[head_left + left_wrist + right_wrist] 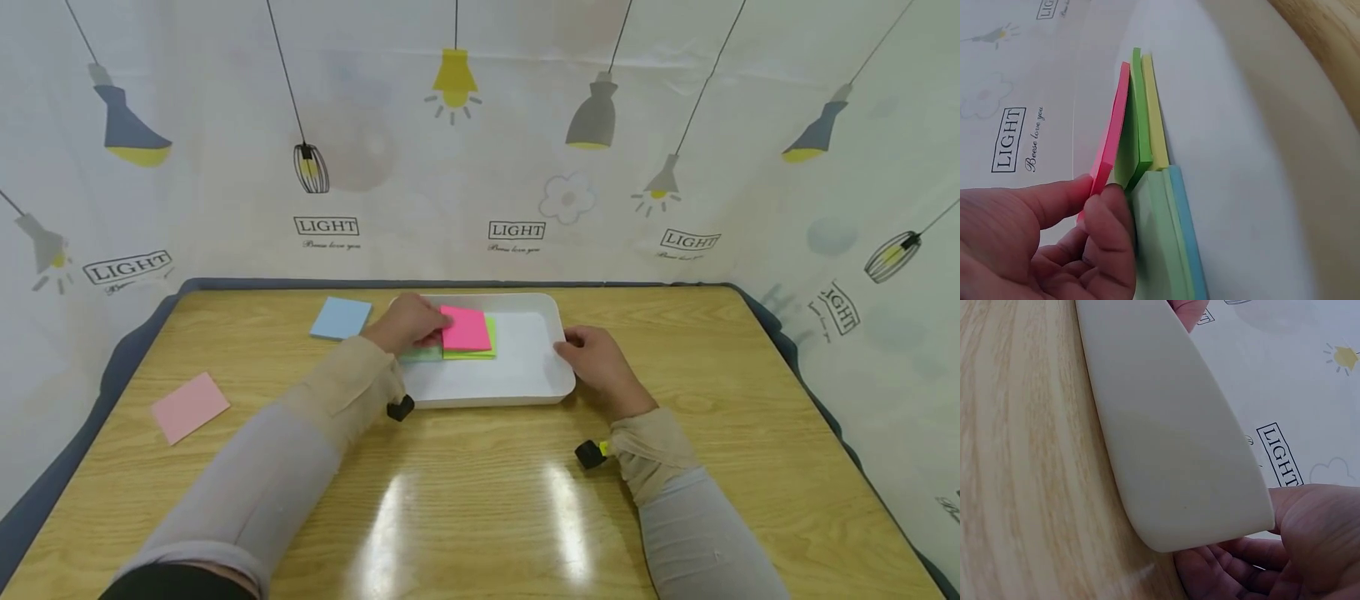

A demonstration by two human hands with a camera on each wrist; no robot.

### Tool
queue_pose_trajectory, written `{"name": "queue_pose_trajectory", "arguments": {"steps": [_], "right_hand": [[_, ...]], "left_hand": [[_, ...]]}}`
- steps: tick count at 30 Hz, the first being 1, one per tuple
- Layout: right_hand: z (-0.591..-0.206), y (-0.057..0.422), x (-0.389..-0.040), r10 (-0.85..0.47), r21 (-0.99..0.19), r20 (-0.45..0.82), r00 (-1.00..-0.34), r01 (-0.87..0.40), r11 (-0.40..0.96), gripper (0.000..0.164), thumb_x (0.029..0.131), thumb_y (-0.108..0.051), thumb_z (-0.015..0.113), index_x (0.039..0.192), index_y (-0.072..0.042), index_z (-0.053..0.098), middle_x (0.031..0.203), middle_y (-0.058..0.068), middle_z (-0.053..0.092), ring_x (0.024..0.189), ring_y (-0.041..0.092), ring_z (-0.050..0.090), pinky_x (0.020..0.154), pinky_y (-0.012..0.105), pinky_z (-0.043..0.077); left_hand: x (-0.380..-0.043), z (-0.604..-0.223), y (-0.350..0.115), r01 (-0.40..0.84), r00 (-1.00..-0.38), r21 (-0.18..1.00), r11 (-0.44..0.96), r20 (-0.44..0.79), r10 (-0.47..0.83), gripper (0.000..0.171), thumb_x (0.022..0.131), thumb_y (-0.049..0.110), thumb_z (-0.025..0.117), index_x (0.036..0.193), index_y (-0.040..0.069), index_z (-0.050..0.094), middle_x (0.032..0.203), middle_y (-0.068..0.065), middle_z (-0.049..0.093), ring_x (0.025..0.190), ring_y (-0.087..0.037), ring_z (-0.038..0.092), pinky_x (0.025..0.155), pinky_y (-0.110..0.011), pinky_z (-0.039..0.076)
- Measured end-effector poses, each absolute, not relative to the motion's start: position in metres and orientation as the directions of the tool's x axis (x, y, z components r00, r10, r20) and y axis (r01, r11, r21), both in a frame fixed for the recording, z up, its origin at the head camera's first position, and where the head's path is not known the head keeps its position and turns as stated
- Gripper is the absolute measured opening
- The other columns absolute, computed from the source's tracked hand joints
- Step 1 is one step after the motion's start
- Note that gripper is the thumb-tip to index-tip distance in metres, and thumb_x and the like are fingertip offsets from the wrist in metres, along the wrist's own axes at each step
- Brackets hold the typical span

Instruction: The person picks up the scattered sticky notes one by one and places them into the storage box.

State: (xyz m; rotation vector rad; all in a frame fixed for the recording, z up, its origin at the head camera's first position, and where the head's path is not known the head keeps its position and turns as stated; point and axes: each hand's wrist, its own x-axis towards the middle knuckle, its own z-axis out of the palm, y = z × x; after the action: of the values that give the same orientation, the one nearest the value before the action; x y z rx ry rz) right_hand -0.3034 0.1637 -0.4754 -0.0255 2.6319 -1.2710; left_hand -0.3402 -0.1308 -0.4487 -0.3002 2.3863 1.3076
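My left hand (408, 323) pinches a bright pink sticky note pad (467, 330) between thumb and fingers, over the white tray (528, 358). In the left wrist view the pink pad tilts away from a bright green pad (1141, 125), which lies on a yellow pad (1155, 112). Next to them in the tray, a light green pad (1155, 231) lies on a blue one (1186, 231), close under my left fingers. My right hand (600, 367) holds the tray's right end, thumb at the rim and the other fingers lower down, partly hidden in the right wrist view.
On the wooden table (480, 500), a light blue pad (341, 318) lies just left of the tray. Farther left and nearer lies a pale pink pad (191, 408). A white curtain-like backdrop (420, 183) printed with lamps stands behind the table's far edge.
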Motion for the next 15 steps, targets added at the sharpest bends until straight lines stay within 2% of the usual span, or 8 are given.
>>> {"name": "queue_pose_trajectory", "arguments": {"steps": [5, 11, 15], "right_hand": [[-0.476, 0.163, -0.304, -0.114, -0.774, -0.186, -0.976, 0.074, 0.629, 0.040, 0.093, -0.029, 0.053, 0.123, -0.004, 0.055, 0.114, 0.014, 0.060, 0.096, 0.024, 0.054, 0.084, 0.041, 0.049], [-0.478, 0.164, -0.304, -0.112, -0.776, -0.179, -0.977, 0.070, 0.626, 0.038, 0.093, -0.029, 0.053, 0.121, -0.004, 0.056, 0.111, 0.013, 0.060, 0.094, 0.023, 0.055, 0.082, 0.039, 0.049], [-0.480, 0.165, -0.305, -0.111, -0.779, -0.179, -0.978, 0.072, 0.624, 0.037, 0.093, -0.029, 0.053, 0.121, -0.004, 0.056, 0.111, 0.012, 0.060, 0.094, 0.023, 0.055, 0.081, 0.038, 0.049]], "left_hand": [[-0.339, -0.447, -0.129, -0.312, -0.913, 0.694, 0.649, -0.408, -0.002, 0.019, 0.082, 0.024, 0.069, 0.080, 0.005, 0.069, 0.059, -0.002, 0.062, 0.054, -0.012, 0.056, 0.048, -0.021, 0.042], [-0.334, -0.442, -0.127, -0.179, -0.952, 0.572, 0.801, -0.305, 0.005, 0.029, 0.082, 0.031, 0.068, 0.069, 0.005, 0.068, 0.050, 0.001, 0.052, 0.051, -0.013, 0.046, 0.051, -0.026, 0.037], [-0.330, -0.439, -0.126, -0.132, -0.968, 0.531, 0.837, -0.252, 0.008, 0.026, 0.080, 0.030, 0.068, 0.072, 0.006, 0.069, 0.059, -0.001, 0.058, 0.058, -0.015, 0.048, 0.055, -0.028, 0.038]]}}
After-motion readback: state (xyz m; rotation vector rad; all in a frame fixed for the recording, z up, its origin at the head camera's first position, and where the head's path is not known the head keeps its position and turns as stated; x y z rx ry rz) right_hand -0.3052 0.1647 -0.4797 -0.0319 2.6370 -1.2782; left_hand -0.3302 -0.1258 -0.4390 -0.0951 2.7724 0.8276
